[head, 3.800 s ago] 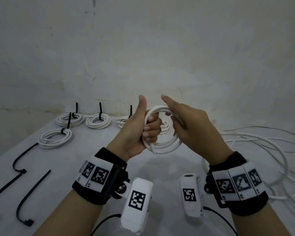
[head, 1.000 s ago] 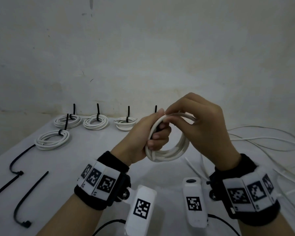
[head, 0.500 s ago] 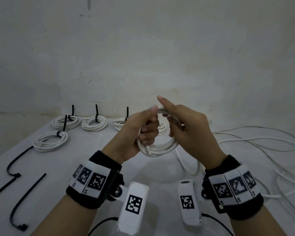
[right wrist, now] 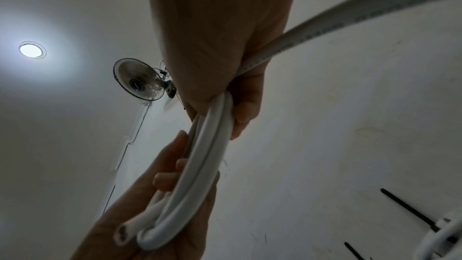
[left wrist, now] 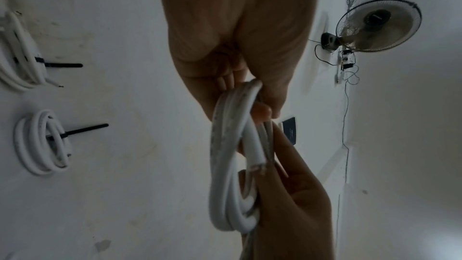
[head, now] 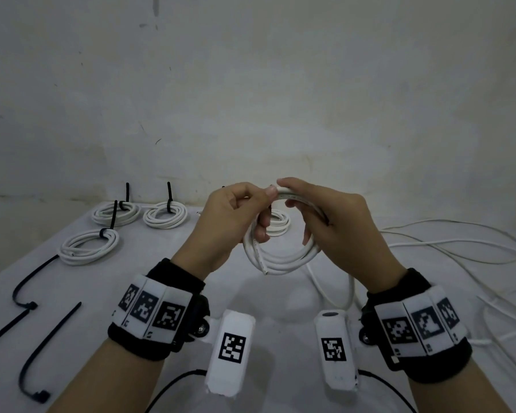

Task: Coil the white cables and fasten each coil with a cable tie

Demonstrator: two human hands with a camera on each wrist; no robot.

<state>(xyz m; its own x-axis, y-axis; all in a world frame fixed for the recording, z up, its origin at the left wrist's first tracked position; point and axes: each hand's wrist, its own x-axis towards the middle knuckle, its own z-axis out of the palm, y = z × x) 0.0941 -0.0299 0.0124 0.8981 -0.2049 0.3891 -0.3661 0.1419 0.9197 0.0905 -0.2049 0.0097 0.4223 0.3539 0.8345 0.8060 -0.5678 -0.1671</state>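
Note:
Both hands hold a small coil of white cable (head: 280, 257) upright above the white table (head: 167, 281). My left hand (head: 236, 216) grips the coil's left side, thumb and forefinger pinching its top. My right hand (head: 325, 222) curls round the right side and top, fingers through the loop. A cut cable end (head: 264, 271) sticks out at the coil's lower left. The cable's tail (head: 337, 293) runs down from the coil to the table. In the left wrist view the coil (left wrist: 230, 165) hangs between both hands; in the right wrist view the coil (right wrist: 200, 165) shows the same.
Tied coils lie at the back left (head: 88, 245), (head: 115, 213), (head: 165, 217), one more behind the hands (head: 277, 225). Loose black cable ties (head: 46, 347) lie at the left edge. Loose white cables (head: 459, 248) spread over the right of the table. A wall stands behind.
The right hand has brought another turn over the coil's top and now curls round its right side. The left hand's thumb has closed on the top. The tail on the table is shorter.

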